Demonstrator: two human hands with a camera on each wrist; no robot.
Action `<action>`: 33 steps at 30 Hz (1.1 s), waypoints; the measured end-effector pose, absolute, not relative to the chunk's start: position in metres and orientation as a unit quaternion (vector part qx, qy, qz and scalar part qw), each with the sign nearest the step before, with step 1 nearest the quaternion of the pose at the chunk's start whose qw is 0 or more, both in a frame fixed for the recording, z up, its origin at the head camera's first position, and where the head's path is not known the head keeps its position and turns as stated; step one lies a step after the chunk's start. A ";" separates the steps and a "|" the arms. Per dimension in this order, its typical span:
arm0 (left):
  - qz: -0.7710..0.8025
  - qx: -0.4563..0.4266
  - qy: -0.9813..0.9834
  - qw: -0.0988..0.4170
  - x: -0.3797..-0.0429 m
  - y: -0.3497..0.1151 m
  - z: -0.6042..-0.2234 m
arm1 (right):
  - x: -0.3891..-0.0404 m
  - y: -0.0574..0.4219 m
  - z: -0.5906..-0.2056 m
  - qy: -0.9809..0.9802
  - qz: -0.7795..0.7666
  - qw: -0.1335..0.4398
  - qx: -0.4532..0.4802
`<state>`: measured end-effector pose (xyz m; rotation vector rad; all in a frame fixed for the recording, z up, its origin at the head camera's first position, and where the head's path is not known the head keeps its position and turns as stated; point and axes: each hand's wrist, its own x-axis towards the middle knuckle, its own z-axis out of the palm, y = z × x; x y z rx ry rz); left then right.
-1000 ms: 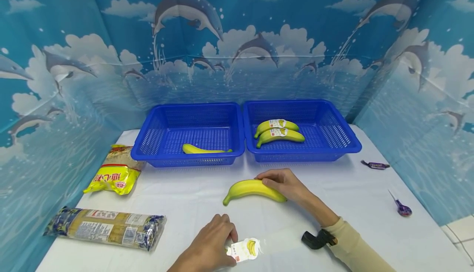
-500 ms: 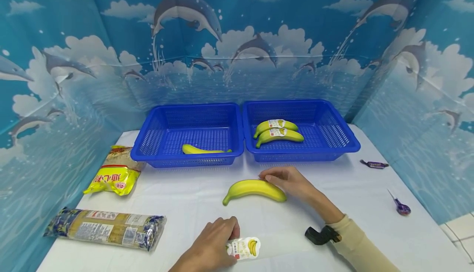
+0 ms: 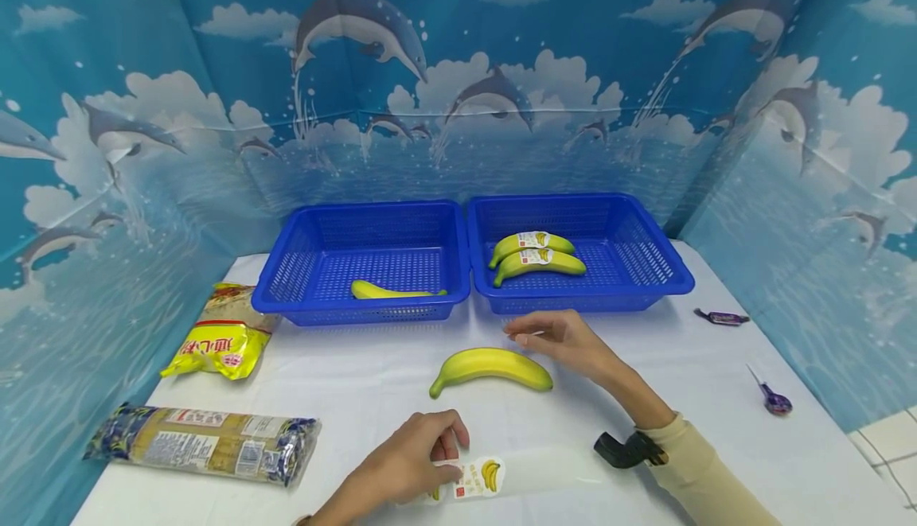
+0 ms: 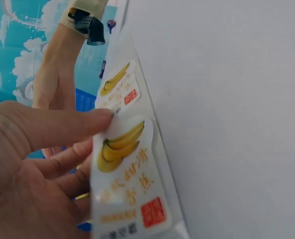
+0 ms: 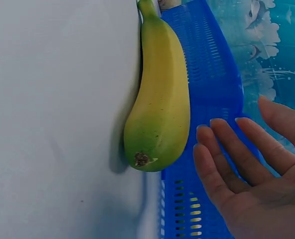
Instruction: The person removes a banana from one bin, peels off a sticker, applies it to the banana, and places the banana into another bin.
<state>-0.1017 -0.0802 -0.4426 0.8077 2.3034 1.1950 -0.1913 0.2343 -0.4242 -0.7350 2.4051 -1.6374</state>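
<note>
Near the front of the table my left hand point(image 3: 410, 458) pinches a clear strip of banana-printed stickers point(image 3: 478, 478). The thumb lies across the strip in the left wrist view, between two of its labels point(image 4: 127, 174). A single yellow banana point(image 3: 492, 367) with greenish ends lies on the white cloth, stem to the left, no label visible on it. My right hand point(image 3: 566, 343) hovers just beyond its right end, fingers relaxed and holding nothing. The right wrist view shows a gap between those fingers and the banana point(image 5: 160, 94).
Two blue baskets stand behind: the left basket point(image 3: 290, 305) holds one banana, the right basket point(image 3: 609, 303) two labelled bananas. Left lie a yellow pasta bag point(image 3: 222, 335) and a spaghetti pack point(image 3: 204, 442). A wrapped candy point(image 3: 722, 318) and a lollipop point(image 3: 775, 400) lie right.
My right hand has come off the banana and moved slightly up and away. My left hand has turned slightly at the strip, and part of another label now shows below the thumb.
</note>
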 end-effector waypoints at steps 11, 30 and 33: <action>0.478 0.348 0.781 0.200 -0.123 -0.082 -0.465 | -0.180 0.229 -0.401 0.809 -0.515 0.068 -0.275; 0.487 0.284 0.805 0.186 -0.118 -0.059 -0.422 | -0.146 0.213 -0.370 0.755 -0.486 0.125 -0.422; 0.484 0.284 0.808 0.177 -0.119 -0.058 -0.418 | -0.144 0.208 -0.372 0.745 -0.481 0.148 -0.438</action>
